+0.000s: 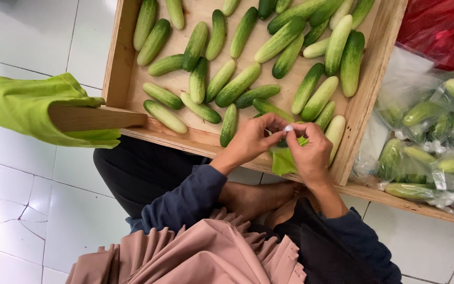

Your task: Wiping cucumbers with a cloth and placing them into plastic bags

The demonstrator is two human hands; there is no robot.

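Note:
My left hand and my right hand meet over the near edge of a shallow wooden tray. Together they pinch a thin green plastic bag that hangs down between them. A small white bit shows at my right fingertips; what it is cannot be told. Several loose green cucumbers lie scattered in the tray just beyond my fingers. The pale cucumber nearest my right hand lies by the tray's right wall.
A wooden peg sticks out left of the tray and carries a bundle of green bags. Clear bags of packed cucumbers pile up on the right beside a red plastic bag. White tiled floor surrounds my crossed legs.

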